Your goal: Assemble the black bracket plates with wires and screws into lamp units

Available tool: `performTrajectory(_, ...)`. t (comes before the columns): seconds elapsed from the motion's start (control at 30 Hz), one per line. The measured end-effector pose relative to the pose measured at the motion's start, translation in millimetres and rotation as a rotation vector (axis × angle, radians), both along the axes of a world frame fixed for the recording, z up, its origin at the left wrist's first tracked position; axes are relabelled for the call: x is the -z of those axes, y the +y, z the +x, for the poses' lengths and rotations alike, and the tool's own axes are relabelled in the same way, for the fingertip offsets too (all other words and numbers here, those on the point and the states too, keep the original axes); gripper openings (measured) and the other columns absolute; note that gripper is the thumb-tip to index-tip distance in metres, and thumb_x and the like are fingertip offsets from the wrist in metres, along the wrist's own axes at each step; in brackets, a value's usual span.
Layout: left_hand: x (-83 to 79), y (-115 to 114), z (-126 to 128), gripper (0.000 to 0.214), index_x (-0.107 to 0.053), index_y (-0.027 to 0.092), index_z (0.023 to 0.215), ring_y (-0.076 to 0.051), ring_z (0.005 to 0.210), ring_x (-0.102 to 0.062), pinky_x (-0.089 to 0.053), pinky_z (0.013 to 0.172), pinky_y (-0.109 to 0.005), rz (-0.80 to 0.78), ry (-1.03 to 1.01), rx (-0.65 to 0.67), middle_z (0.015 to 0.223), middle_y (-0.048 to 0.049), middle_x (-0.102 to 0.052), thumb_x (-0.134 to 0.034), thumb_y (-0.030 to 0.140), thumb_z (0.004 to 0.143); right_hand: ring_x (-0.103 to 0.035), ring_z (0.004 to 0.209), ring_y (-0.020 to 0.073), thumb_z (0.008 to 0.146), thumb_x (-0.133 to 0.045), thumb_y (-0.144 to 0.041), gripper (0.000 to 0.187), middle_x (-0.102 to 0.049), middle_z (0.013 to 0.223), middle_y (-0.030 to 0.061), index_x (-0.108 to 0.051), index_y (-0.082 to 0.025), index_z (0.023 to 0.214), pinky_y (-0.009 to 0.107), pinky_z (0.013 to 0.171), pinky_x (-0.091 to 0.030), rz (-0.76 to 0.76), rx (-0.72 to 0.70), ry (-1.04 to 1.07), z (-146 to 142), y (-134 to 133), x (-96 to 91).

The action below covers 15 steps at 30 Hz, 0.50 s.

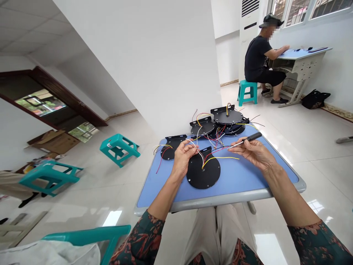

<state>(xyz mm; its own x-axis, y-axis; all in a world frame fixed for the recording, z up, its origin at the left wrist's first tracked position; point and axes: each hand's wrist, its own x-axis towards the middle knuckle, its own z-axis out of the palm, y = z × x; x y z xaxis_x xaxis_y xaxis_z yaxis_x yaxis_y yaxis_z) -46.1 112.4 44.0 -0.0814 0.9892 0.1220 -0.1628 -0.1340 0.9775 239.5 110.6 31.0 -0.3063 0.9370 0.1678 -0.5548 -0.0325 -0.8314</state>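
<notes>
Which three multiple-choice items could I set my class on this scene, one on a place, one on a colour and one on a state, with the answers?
1. Where is the small black-handled screwdriver?
A. On the floor
B. In the right hand
C. Across the room

2. What colour are the plastic stools?
A. Red
B. White
C. Teal

3. How is the black disc nearest the person placed?
A. Flat on the blue desktop
B. Standing on its edge
C. Hanging off the desk

Answers:
1. B, because the shaft sticks out from the fingers of that hand.
2. C, because the stools in view show teal plastic.
3. A, because its round face lies against the desktop.
</notes>
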Motion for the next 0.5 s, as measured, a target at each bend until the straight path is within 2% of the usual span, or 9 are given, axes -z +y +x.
performTrajectory(0.27, 3.0, -1, -2, 0.057, -0.058, 0.014, 0.114, -0.014, 0.076, -0.07, -0.055, 0.078, -0.028, -0.027, 0.002, -0.059, 0.087, -0.0041, -0.074, -0.085, 0.027, 0.066, -0.078, 0.095, 0.0302, 0.077, -0.085, -0.047, 0.031, -0.08, 0.101, 0.0076, -0.076, -0.021, 0.091, 0.056, 0.11, -0.049, -0.006, 0.018, -0.036, 3, 0, 0.8)
performTrajectory(0.5, 3.1, -15, -9, 0.062, -0.051, 0.016, 0.121, -0.015, 0.076, -0.071, -0.058, 0.078, -0.032, -0.039, 0.02, -0.138, 0.094, -0.0072, -0.075, -0.083, 0.028, 0.07, -0.078, 0.095, 0.0321, 0.073, -0.086, -0.049, 0.032, -0.081, 0.097, 0.0065, -0.075, -0.022, 0.088, 0.061, 0.113, -0.044, -0.02, 0.057, -0.047, 5, 1, -0.5)
